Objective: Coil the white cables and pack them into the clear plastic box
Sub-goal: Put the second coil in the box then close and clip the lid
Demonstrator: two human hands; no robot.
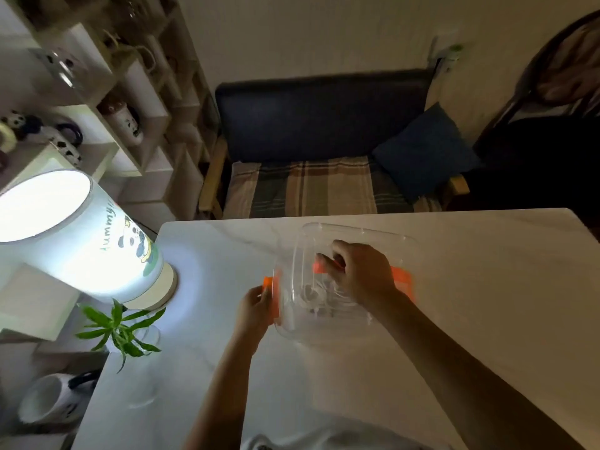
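Observation:
A clear plastic box (293, 323) stands on the white table (487, 287), with coiled white cables (313, 295) lying inside it. A clear lid (357, 233) is tilted up over the box. Orange latches show at the left side (268, 284), the right side (402, 280) and on the lid (319, 266). My left hand (255, 308) grips the box's left edge at the orange latch. My right hand (360, 271) is over the box, fingers pinched on the lid's orange latch. The hand hides part of the cables.
A lit cylindrical lamp (97, 251) with a panda print stands at the table's left corner. A small green plant in a glass (125, 332) is beside it. Behind the table is a dark bench (321, 125) with a plaid cushion. Shelves (130, 92) stand at left.

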